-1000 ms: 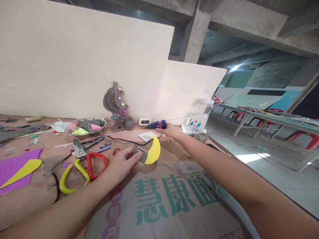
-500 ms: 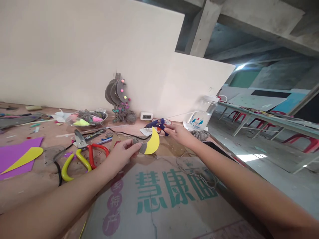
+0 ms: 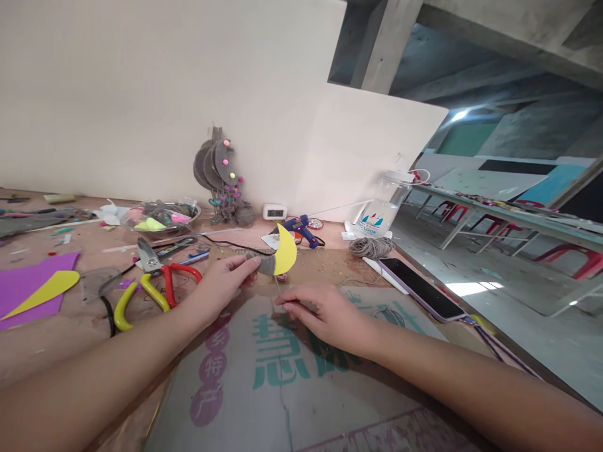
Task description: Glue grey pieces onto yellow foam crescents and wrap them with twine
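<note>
My left hand (image 3: 230, 276) pinches one end of a yellow crescent moon (image 3: 286, 251), which looks like foam or card. Grey yarn (image 3: 267, 264) is wrapped around the part beside my fingertips; the other tip points up, bare yellow. From the moon a strand of yarn (image 3: 277, 287) runs down to my right hand (image 3: 330, 314), whose thumb and fingers are closed on it. Both hands are over a board with green and purple lettering (image 3: 254, 414). Behind the moon lies a blue glue gun (image 3: 301, 230).
Pliers with yellow and red handles (image 3: 155, 292) and purple foam sheets (image 3: 35, 282) lie left. A bowl of materials (image 3: 162, 216), a hanging ornament (image 3: 219, 169) and a small clock (image 3: 274, 211) stand behind. Right are a yarn bundle (image 3: 372, 247), a phone (image 3: 421, 289) and a plastic jug (image 3: 381, 207).
My right hand has come back from beside the glue gun toward me and now grips the yarn below the moon. My left hand still holds the moon.
</note>
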Demonstrator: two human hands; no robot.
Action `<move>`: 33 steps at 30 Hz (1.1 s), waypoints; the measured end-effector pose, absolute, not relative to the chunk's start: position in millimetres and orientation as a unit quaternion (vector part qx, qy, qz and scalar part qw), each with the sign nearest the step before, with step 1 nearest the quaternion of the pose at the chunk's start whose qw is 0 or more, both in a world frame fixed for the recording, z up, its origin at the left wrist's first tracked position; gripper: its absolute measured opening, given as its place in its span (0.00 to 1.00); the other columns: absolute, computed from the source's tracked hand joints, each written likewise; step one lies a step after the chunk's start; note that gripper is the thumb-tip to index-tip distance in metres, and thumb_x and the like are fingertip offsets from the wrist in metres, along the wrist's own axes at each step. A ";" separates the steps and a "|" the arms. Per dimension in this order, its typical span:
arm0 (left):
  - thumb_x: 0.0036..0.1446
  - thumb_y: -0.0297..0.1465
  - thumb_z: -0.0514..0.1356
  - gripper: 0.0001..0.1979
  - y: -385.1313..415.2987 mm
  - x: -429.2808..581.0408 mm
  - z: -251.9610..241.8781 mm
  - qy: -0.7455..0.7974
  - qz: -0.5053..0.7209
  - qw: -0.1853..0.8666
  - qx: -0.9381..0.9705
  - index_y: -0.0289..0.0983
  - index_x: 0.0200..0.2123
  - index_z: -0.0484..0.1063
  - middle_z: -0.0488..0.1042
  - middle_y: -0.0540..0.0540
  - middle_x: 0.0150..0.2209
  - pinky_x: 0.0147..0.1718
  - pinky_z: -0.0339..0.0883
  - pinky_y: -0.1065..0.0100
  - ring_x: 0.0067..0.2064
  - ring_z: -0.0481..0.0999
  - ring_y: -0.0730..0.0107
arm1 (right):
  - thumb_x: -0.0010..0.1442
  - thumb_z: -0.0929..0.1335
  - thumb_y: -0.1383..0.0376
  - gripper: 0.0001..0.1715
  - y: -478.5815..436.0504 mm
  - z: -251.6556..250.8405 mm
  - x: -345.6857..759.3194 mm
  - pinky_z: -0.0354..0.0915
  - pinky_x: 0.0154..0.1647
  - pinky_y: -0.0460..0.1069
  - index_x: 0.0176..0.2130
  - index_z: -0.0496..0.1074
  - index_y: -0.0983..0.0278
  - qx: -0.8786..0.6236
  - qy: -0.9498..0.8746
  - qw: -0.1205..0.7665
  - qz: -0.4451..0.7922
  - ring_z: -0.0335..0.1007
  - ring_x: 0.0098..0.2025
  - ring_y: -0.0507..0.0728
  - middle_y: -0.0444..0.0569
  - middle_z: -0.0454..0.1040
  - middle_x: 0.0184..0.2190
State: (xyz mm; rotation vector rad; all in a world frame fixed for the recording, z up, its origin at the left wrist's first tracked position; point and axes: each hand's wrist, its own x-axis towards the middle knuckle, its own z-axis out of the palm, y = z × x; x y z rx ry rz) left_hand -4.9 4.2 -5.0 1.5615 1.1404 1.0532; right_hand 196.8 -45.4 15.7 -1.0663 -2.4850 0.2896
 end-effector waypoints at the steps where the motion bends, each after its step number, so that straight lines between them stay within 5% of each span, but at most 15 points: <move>1: 0.52 0.46 0.54 0.19 3.3 -4.9 -4.3 0.465 0.426 0.445 0.636 0.36 0.21 0.65 0.64 0.53 0.21 0.24 0.54 0.72 0.24 0.62 0.75 | 0.64 0.59 0.63 0.14 -47.8 16.1 198.0 0.65 0.37 0.46 0.41 0.71 0.63 -0.379 -0.897 0.212 0.084 0.71 0.35 0.52 0.48 0.76 0.35; 11: 0.51 0.44 0.54 0.19 -3.0 -0.9 4.0 0.465 0.368 0.386 0.707 0.36 0.17 0.65 0.63 0.53 0.17 0.21 0.52 0.73 0.22 0.61 0.75 | 0.64 0.58 0.63 0.15 -53.0 14.6 192.9 0.56 0.25 0.45 0.36 0.71 0.64 -0.249 -0.942 0.180 -0.133 0.62 0.24 0.50 0.45 0.70 0.22; 15: 0.51 0.40 0.56 0.13 -4.0 0.0 3.1 0.453 0.382 0.401 0.699 0.37 0.30 0.73 0.67 0.53 0.20 0.22 0.55 0.74 0.24 0.64 0.74 | 0.64 0.59 0.64 0.14 -52.2 12.2 190.4 0.55 0.25 0.46 0.35 0.71 0.64 -0.227 -0.946 0.186 -0.139 0.62 0.24 0.50 0.45 0.70 0.24; 17: 0.50 0.38 0.57 0.14 -4.8 0.8 2.1 0.442 0.394 0.415 0.690 0.38 0.38 0.73 0.71 0.51 0.24 0.23 0.58 0.73 0.25 0.67 0.73 | 0.64 0.59 0.64 0.13 -52.4 11.3 191.6 0.55 0.26 0.46 0.36 0.70 0.65 -0.228 -0.945 0.192 -0.132 0.62 0.25 0.49 0.45 0.71 0.25; 23: 0.53 0.37 0.56 0.13 -8.7 2.9 0.9 0.378 0.382 0.423 0.730 0.39 0.38 0.75 0.75 0.45 0.42 0.44 0.63 0.66 0.45 0.71 0.63 | 0.63 0.59 0.64 0.12 -52.2 14.2 196.4 0.59 0.29 0.44 0.38 0.70 0.64 -0.293 -0.923 0.247 -0.017 0.67 0.28 0.49 0.46 0.74 0.28; 29: 0.42 0.39 0.65 0.25 -15.5 5.2 -3.2 0.372 0.326 0.410 0.766 0.40 0.45 0.69 0.73 0.46 0.41 0.35 0.66 0.67 0.37 0.71 0.66 | 0.63 0.60 0.63 0.13 -49.4 17.9 198.1 0.64 0.33 0.44 0.39 0.72 0.62 -0.384 -0.848 0.344 0.122 0.71 0.32 0.51 0.46 0.76 0.31; 33: 0.43 0.41 0.64 0.23 -18.0 5.6 -5.1 0.381 0.327 0.358 0.787 0.41 0.44 0.69 0.72 0.46 0.43 0.36 0.65 0.67 0.38 0.70 0.65 | 0.62 0.60 0.62 0.13 -49.3 18.5 196.6 0.65 0.33 0.45 0.38 0.72 0.62 -0.403 -0.826 0.360 0.158 0.71 0.33 0.51 0.47 0.77 0.33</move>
